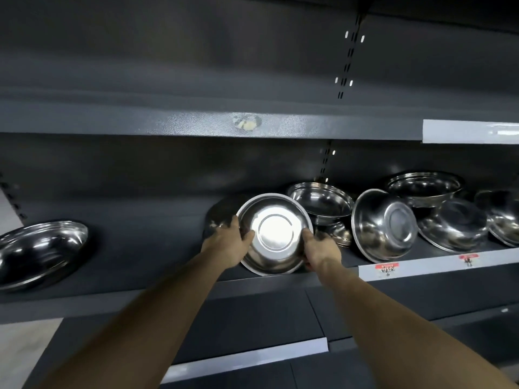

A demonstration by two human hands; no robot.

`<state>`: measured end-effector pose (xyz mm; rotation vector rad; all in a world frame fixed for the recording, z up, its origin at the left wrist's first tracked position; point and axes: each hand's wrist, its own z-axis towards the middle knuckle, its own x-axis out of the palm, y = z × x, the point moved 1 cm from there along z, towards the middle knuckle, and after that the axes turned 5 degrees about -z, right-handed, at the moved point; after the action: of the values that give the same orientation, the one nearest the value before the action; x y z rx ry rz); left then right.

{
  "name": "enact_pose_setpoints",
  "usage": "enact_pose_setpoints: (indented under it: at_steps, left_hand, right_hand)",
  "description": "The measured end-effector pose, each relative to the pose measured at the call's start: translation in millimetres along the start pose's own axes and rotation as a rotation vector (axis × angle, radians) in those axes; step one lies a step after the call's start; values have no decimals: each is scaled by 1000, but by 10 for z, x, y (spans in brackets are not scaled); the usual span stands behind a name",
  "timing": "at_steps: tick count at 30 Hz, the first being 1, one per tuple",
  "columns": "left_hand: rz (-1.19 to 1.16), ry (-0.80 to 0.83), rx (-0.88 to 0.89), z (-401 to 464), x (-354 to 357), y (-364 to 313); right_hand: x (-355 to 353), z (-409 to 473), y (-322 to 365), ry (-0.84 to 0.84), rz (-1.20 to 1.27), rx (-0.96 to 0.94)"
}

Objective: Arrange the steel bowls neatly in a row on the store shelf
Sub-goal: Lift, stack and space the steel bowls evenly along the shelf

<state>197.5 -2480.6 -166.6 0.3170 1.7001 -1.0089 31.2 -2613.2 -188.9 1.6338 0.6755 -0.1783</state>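
A steel bowl [276, 234] is tilted on its rim above the dark shelf [140, 265], its flat base facing me. My left hand [229, 242] grips its left rim and my right hand [318, 248] grips its right rim. One bowl [39, 251] lies alone, upright and slightly tilted, at the shelf's far left. To the right a jumble of several bowls fills the shelf: one upright [323, 199], one on its side [383, 224], one overturned [456, 224], another upright at the back [424, 186].
An upper shelf edge [196, 122] overhangs the bowls, with a white label strip [471, 131] at its right. Price tags [387, 268] sit on the front strip of the bowl shelf. A lower shelf [252, 327] lies beneath my forearms. A slotted upright [325, 161] runs down the back panel.
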Motion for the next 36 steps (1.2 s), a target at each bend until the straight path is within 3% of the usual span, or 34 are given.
enact_pose_setpoints:
  at_steps: [9,13,21,26,28,33,36]
  left_hand:
    - [-364,-52,-135,18,34,-219]
    - [-483,-158,-168,-2,-157,-250]
    - [-705,-402,-231,-75,-705,-37]
    - [-1055,-368,-150,-183,-955,167]
    - [-1096,-326,-144,-218,-1013,246]
    - [-1255,-275,-175,-253,-1046,440]
    - [-1104,-273,-187,-278,-1017,598]
  right_hand:
    - [69,-36,108,-114,-133,-85]
    - [95,-151,265,-242,-137,-163]
    - [218,-491,663,-429,0,-413]
    - [397,-665,787,-395,108,-512]
    - [476,-726,812,-354,214,-463]
    - [595,-735,868,-198,419,-90]
    - [652,-704,888,-77,370,-64]
